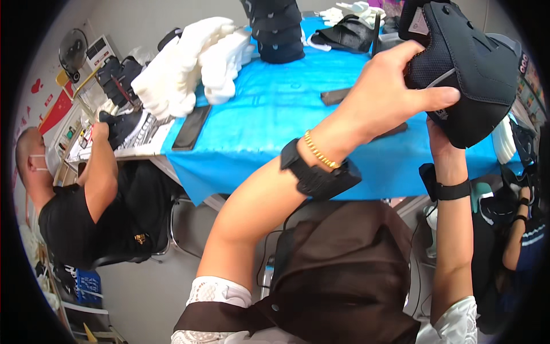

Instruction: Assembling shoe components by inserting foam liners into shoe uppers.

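A black stitched piece (475, 80), rounded like a cap, with mesh panels, small eyelets and a grey strip, is held up over the right side of the table. My left hand (395, 86) is closed on its near-left side, the thumb pressed across the outside below the grey strip and the fingers curling behind the edge. My right hand (440, 139) reaches up behind the lower part of the piece. Its fingers are hidden. Both wrists wear black straps, and the left also carries a gold bracelet.
On the blue-covered table (275, 126) are white padded shapes (189, 63), a tall stack of black pieces (276, 34), and a dark flat bar (192, 127). A black cap-like item (346, 33) lies farther back. One co-worker (80, 200) sits left; another person's arm (515, 229) shows right.
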### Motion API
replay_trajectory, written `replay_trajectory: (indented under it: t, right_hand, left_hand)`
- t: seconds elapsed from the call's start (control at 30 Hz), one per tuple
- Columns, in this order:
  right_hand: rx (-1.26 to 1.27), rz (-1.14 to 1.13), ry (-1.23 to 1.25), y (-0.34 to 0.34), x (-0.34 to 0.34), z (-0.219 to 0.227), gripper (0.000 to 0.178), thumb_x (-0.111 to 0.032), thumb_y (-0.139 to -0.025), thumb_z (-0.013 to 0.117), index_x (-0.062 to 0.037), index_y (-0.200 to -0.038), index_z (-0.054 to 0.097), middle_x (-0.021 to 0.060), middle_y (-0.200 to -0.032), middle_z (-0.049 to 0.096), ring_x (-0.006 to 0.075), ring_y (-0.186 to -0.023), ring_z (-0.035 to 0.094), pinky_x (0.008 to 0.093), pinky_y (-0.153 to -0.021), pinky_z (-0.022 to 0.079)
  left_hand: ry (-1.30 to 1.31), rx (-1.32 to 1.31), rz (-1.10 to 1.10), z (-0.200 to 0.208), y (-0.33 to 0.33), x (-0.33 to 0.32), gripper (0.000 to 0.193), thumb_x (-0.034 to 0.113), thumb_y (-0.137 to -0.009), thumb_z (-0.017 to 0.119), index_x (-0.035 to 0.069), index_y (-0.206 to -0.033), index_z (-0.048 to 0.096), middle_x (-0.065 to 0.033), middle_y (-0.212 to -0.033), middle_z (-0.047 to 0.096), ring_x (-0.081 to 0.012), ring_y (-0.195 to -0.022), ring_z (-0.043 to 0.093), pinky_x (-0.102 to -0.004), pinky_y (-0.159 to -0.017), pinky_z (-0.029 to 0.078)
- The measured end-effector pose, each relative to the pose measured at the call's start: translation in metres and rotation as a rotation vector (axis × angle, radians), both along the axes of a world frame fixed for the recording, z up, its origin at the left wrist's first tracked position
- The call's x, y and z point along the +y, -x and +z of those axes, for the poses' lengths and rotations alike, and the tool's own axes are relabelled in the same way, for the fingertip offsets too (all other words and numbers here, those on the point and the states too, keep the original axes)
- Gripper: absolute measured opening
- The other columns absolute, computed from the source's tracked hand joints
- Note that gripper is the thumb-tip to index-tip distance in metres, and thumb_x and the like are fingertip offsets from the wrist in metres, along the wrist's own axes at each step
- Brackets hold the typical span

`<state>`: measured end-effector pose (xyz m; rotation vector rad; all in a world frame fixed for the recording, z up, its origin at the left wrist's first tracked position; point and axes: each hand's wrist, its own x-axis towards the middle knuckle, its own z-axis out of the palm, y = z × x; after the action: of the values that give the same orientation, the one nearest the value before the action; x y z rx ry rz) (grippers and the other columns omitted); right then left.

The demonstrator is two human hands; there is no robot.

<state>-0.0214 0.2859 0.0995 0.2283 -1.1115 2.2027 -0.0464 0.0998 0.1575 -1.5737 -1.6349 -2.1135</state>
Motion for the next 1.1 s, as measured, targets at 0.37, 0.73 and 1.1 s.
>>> replay_trajectory:
  t: [0.37, 0.73, 1.1]
  right_hand:
    - [-0.350, -0.052, -0.759, 0.124, 0.087, -0.039, 0.047, -0.044, -0.104, 0.049, -0.0070, -0.130, 0.058, 0.0127, -0.119, 0.071, 0.0235, -0.105, 0.070, 0.0347, -0.089, 0.051]
    - [-0.251, -0.431, -1.477, 0.152, 0.091, -0.111, 0.049, -0.011, -0.088, 0.064, -0.0052, -0.136, 0.054, 0.0250, -0.131, 0.059, 0.0442, -0.128, 0.051, 0.0501, -0.111, 0.039]
    - [-0.221, -0.468, -1.519, 0.156, 0.087, -0.112, 0.039, -0.010, -0.083, 0.064, -0.0029, -0.122, 0.063, 0.0250, -0.133, 0.059, 0.0418, -0.130, 0.051, 0.0517, -0.112, 0.037]
  left_hand:
    - [-0.124, 0.552, 0.799, 0.144, 0.096, -0.085, 0.030, 0.025, -0.094, 0.076, 0.001, -0.109, 0.070, 0.0008, -0.093, 0.070, -0.0056, -0.081, 0.061, -0.0203, -0.073, 0.048]
    - [0.303, 0.572, 1.520, 0.223, 0.261, -0.159, 0.038, 0.036, -0.085, 0.077, 0.000, -0.093, 0.067, -0.0125, -0.074, 0.065, -0.0222, -0.069, 0.059, -0.0355, -0.070, 0.048]
    - [0.505, 0.037, 1.313, 0.239, 0.327, -0.164, 0.027, 0.031, -0.097, 0.069, 0.007, -0.110, 0.069, -0.0001, -0.095, 0.068, -0.0126, -0.083, 0.060, -0.0339, -0.073, 0.049]
